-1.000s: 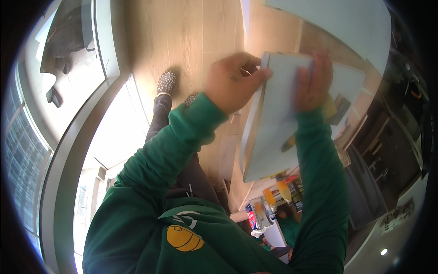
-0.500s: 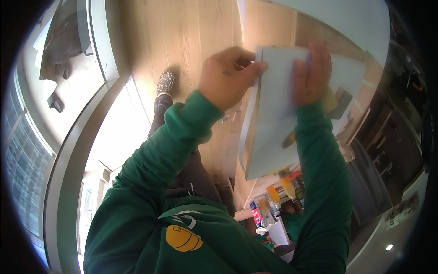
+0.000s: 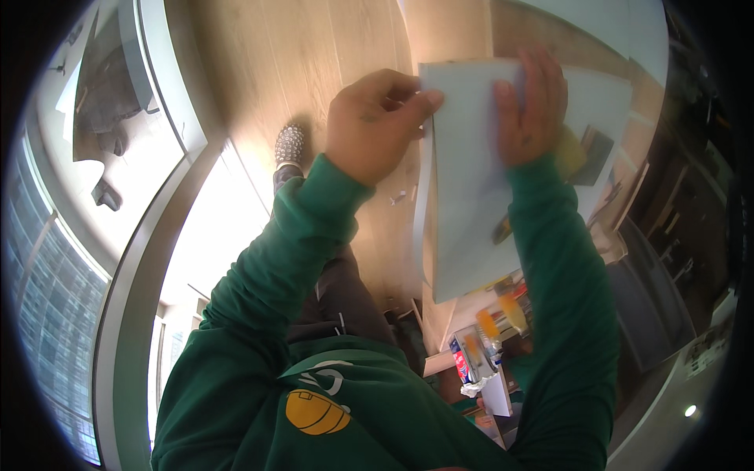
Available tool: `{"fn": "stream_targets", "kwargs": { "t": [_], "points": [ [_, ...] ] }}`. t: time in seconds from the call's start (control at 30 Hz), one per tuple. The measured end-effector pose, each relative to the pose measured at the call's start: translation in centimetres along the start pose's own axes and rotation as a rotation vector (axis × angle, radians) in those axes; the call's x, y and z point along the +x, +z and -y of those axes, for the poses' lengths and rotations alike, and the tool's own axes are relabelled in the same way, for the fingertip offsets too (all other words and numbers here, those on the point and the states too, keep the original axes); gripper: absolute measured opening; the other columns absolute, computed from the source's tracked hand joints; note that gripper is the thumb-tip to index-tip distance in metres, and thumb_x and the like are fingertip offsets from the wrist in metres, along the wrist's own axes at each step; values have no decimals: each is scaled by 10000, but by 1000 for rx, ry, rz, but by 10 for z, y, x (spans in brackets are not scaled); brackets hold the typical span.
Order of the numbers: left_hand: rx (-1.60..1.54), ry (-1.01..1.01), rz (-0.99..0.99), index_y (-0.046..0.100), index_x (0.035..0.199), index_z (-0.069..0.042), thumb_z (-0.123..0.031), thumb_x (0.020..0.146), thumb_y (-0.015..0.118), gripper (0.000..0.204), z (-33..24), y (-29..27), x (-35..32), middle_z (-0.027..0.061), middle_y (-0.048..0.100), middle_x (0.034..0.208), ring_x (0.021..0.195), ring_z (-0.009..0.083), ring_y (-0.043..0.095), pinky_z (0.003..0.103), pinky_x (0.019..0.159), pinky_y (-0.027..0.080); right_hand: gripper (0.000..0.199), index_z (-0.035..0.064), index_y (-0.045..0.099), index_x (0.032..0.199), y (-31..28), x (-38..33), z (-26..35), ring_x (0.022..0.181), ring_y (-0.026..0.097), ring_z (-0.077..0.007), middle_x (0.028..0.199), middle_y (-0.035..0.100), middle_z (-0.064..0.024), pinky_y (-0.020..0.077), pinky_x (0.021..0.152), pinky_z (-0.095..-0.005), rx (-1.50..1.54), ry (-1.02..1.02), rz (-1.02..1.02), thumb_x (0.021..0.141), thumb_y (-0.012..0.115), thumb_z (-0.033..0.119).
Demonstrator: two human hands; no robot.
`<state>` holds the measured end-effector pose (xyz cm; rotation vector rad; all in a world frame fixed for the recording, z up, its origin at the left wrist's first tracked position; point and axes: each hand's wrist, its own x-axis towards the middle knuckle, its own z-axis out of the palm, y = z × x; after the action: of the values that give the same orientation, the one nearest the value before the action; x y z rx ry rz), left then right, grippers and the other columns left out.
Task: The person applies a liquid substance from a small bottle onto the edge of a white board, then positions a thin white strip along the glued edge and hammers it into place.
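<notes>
A large pale white sheet (image 3: 471,196) lies over a light wooden surface (image 3: 444,326); whether it is paper or thin board I cannot tell. My left hand (image 3: 375,114) pinches its far left corner between thumb and fingers. Spread across the far part of the sheet, my right hand (image 3: 532,118) presses with a flat palm, its fingertips blurred. Beside my right wrist are a yellow object (image 3: 571,155) and a grey block (image 3: 594,157), partly hidden by the sleeve. A small brown-and-yellow item (image 3: 502,230) sits by my right forearm.
Near my body, to the right, are orange-topped bottles (image 3: 488,323), a red-and-blue package (image 3: 459,359) and crumpled white material (image 3: 477,387). Small scraps (image 3: 402,195) lie left of the sheet. A dark chair-like shape (image 3: 648,306) stands right. Windows line the left.
My left hand and the sheet's far left corner have shifted a little left and away from me. My right hand stays flat on the sheet, moved slightly the same way.
</notes>
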<state>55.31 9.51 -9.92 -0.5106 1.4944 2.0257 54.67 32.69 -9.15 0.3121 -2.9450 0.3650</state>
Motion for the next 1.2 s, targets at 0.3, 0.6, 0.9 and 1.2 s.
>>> {"fn": "stream_targets", "kwargs": {
  "t": [0.3,0.6,0.9,1.2],
  "points": [
    [82,2,53,650,1081,69,-209,908,736,338,3,-5,3,138,722,942,835,199,721,304,737,612,496,70,572,1319,4,-1,-6,1297,440,-407,1376,528,-175,330,1085,-518,-19,-50,-29,950,599,400],
    [83,30,66,652,1077,69,-211,904,734,339,2,-5,4,140,722,939,837,199,718,309,737,613,482,63,572,1310,4,-2,-8,1276,454,-408,1357,540,-174,344,1073,-516,-20,-79,-43,948,603,381],
    [39,21,10,620,1142,67,-195,911,710,361,-2,-2,4,139,693,971,826,204,707,322,705,621,415,15,593,1266,0,5,6,1213,519,-411,1296,574,-215,380,1061,-472,-8,-108,-59,962,556,295],
    [-60,48,-17,657,1037,36,-208,887,715,292,1,1,7,108,677,870,722,174,693,286,613,600,430,26,595,1275,2,4,1,1213,519,-404,1291,579,-205,374,1066,-473,-25,-123,-71,962,559,318]
  ]
}}
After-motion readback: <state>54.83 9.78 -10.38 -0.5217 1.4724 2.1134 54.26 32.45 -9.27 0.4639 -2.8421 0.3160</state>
